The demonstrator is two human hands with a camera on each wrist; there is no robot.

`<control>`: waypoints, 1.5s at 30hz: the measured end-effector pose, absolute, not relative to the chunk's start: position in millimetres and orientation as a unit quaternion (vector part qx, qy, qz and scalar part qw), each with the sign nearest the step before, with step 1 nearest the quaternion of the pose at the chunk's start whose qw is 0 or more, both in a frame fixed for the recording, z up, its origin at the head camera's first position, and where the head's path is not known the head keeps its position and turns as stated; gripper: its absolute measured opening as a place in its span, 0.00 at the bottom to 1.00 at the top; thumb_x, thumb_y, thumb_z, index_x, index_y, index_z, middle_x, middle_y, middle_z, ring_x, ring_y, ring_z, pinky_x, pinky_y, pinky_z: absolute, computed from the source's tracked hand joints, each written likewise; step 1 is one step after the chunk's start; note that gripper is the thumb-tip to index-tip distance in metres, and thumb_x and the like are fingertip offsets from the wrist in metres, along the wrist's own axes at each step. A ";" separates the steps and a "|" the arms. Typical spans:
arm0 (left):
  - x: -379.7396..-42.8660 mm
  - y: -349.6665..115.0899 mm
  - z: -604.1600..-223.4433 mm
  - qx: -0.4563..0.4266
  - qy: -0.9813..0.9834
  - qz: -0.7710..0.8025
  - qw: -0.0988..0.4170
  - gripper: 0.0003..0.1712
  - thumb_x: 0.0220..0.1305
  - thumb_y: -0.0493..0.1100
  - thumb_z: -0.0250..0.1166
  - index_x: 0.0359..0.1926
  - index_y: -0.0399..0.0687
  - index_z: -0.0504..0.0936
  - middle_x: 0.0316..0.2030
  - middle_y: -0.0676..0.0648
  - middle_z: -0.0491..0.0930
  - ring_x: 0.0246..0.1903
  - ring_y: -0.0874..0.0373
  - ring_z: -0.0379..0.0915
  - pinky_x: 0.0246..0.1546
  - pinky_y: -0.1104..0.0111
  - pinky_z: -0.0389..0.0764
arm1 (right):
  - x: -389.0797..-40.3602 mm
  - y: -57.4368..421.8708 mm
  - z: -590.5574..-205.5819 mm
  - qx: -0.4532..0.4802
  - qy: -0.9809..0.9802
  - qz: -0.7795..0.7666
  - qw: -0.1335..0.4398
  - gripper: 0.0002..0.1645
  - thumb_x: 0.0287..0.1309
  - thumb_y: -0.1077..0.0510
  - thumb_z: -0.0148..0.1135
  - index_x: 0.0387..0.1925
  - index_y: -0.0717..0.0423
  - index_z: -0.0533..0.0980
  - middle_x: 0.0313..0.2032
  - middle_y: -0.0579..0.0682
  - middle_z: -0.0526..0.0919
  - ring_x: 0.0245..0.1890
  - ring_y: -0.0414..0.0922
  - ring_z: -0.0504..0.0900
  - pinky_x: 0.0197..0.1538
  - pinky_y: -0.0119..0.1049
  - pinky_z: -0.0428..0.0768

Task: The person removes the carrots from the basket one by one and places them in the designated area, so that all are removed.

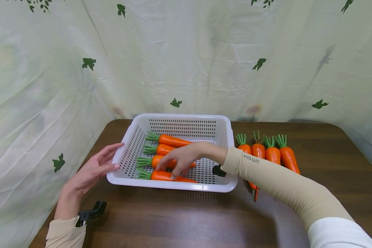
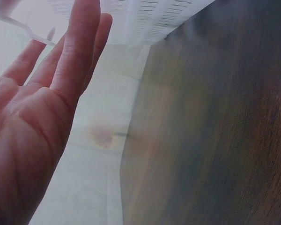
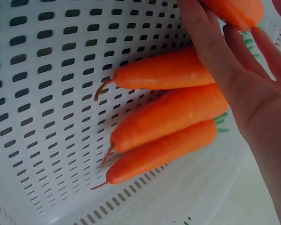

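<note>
A white perforated plastic basket (image 1: 186,187) holds several orange carrots laid in a row, green tops to the left. My right hand (image 1: 184,158) reaches into it over the front carrots, fingers spread and pointing down. The nearest carrot (image 1: 164,175) lies along the basket's front side, right by the thumb and fingertips. In the right wrist view, a carrot (image 3: 239,11) shows between the fingers and thumb, and three others lie beside the hand. My left hand (image 1: 93,170) touches the basket's left rim with extended fingers and thumb; its palm (image 2: 23,136) faces the left wrist camera.
Several more carrots (image 1: 272,155) lie side by side on the brown wooden table (image 1: 173,220), right of the basket and partly hidden by my right forearm. A pale curtain (image 1: 204,62) with green leaf shapes hangs behind the table and along its left side.
</note>
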State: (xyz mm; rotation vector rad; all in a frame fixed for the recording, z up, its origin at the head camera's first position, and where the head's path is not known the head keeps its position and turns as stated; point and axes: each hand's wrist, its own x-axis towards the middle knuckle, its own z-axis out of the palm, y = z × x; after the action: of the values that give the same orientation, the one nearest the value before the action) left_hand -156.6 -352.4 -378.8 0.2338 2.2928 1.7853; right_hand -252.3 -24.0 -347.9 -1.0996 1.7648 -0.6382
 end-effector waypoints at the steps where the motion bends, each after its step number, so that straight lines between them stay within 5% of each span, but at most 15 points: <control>1: -156.6 -352.5 -378.6 0.080 0.783 0.607 0.112 0.38 0.69 0.38 0.60 0.75 0.59 0.57 0.68 0.46 0.62 0.58 0.55 0.72 0.49 0.55 0.80 | -252.1 -23.8 -348.3 -0.449 0.717 -0.261 0.466 0.33 0.63 0.60 0.63 0.68 0.43 0.68 0.59 0.41 0.70 0.58 0.45 0.70 0.46 0.43 0.83; 11: -155.7 -351.5 -377.7 0.077 0.789 0.599 0.108 0.38 0.68 0.39 0.60 0.75 0.60 0.57 0.69 0.46 0.61 0.58 0.56 0.71 0.50 0.56 0.79 | -249.7 -27.0 -358.0 -0.443 0.717 -0.255 0.474 0.40 0.63 0.62 0.62 0.72 0.39 0.59 0.61 0.43 0.67 0.57 0.38 0.68 0.40 0.42 0.84; 45: -157.3 -354.2 -380.4 0.081 0.785 0.603 0.112 0.37 0.69 0.39 0.59 0.75 0.60 0.57 0.69 0.48 0.60 0.58 0.57 0.70 0.49 0.56 0.80 | -246.7 -23.2 -341.8 -0.426 0.716 -0.312 0.456 0.39 0.57 0.63 0.65 0.69 0.39 0.65 0.59 0.44 0.71 0.54 0.42 0.73 0.39 0.44 0.85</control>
State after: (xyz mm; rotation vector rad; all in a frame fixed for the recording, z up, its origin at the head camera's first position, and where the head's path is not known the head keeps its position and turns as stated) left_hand -157.3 -354.2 -380.4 0.2383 2.3054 1.7717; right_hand -246.7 -23.2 -341.8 -1.0510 1.7651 -0.7691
